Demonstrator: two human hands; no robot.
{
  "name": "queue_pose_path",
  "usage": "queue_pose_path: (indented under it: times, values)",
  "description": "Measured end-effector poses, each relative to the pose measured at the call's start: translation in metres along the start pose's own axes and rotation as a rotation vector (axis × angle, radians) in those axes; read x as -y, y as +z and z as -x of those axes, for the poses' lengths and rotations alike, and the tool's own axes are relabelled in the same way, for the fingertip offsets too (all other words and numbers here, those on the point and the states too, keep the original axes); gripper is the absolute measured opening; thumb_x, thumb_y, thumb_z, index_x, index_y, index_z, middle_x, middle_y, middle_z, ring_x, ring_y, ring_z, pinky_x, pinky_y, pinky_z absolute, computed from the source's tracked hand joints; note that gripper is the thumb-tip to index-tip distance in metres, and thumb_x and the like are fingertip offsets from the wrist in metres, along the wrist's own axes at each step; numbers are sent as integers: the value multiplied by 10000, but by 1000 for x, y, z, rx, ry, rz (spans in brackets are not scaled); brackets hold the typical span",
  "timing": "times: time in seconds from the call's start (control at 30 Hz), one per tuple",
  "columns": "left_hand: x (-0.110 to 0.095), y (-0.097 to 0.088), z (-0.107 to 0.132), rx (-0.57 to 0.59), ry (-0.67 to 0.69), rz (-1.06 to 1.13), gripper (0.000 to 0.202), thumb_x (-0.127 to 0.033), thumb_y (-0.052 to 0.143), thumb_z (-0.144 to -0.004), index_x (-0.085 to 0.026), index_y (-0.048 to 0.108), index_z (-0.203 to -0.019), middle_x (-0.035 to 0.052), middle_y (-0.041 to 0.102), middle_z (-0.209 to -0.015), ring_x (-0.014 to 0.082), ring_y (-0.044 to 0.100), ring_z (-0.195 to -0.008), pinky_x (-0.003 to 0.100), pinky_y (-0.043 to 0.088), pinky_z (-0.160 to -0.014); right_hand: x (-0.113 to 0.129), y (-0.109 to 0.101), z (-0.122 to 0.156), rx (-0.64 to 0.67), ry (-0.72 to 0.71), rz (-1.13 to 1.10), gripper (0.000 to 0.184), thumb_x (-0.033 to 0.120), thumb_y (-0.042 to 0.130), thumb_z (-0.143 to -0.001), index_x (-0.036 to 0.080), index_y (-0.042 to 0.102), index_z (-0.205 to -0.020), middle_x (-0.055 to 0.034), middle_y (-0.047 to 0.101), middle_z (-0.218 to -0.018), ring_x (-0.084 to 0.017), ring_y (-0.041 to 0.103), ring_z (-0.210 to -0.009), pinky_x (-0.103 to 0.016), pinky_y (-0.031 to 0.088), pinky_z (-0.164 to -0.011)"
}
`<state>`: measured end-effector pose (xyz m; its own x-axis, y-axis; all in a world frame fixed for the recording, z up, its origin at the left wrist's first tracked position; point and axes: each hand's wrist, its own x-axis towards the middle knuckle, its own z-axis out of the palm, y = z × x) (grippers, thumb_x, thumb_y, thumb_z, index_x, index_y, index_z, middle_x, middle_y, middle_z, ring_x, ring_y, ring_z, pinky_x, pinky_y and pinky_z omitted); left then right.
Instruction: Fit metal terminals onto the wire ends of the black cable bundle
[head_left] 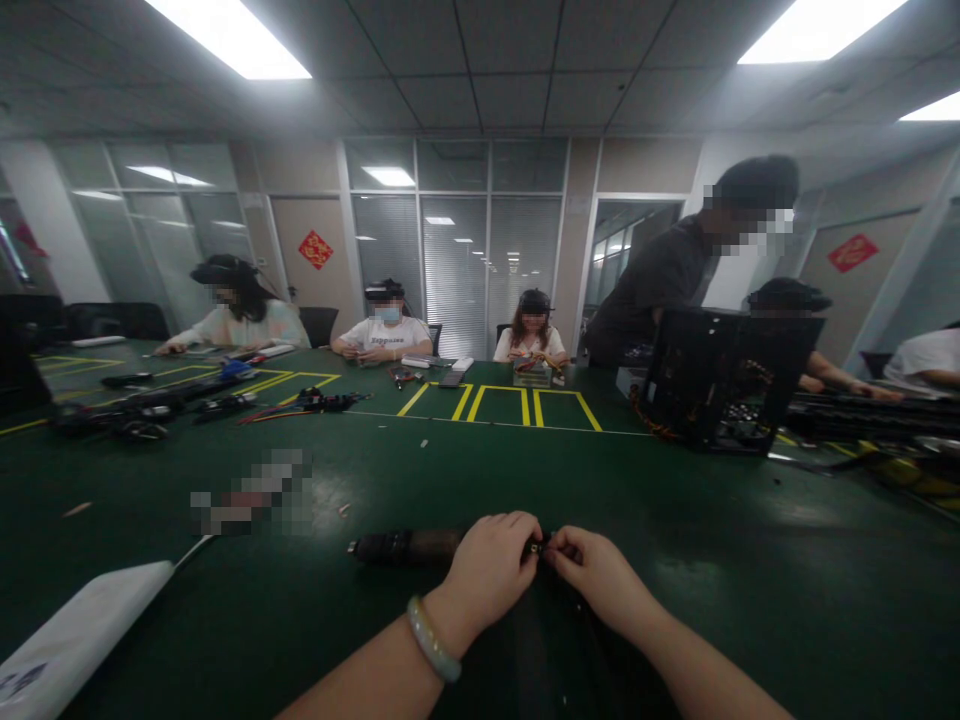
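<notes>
My left hand [491, 570], with a pale bangle on its wrist, is closed around the right end of a dark cylindrical part [409, 546] that lies on the green table [525, 470]. My right hand [592, 570] meets it fingertip to fingertip and pinches a tiny metal piece [537, 547] between the two hands. Dark cables or straps lie under my wrists, near the table's front edge; they are too dim to name.
A white flat device [82, 625] lies at the front left. A black open computer case [720, 380] stands at the right. Cables and parts [172, 405] are strewn at the far left. Several people sit round the table; one stands by the case. Yellow tape marks boxes.
</notes>
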<state>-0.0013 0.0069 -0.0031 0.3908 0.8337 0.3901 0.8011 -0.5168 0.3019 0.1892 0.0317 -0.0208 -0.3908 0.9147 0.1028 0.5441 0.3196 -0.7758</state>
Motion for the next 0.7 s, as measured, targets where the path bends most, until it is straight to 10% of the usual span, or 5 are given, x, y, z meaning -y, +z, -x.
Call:
queue_pose_path:
  times: [0.7]
  values:
    - [0, -1, 0, 12, 34, -7, 123, -131, 561, -830, -222, 570, -912, 2, 640, -1032, 191, 586, -970, 322, 426, -882, -2, 1, -1, -8, -26, -4, 149, 285, 562, -871, 192, 670, -827, 9, 657, -729, -153, 589, -675, -217, 378, -577]
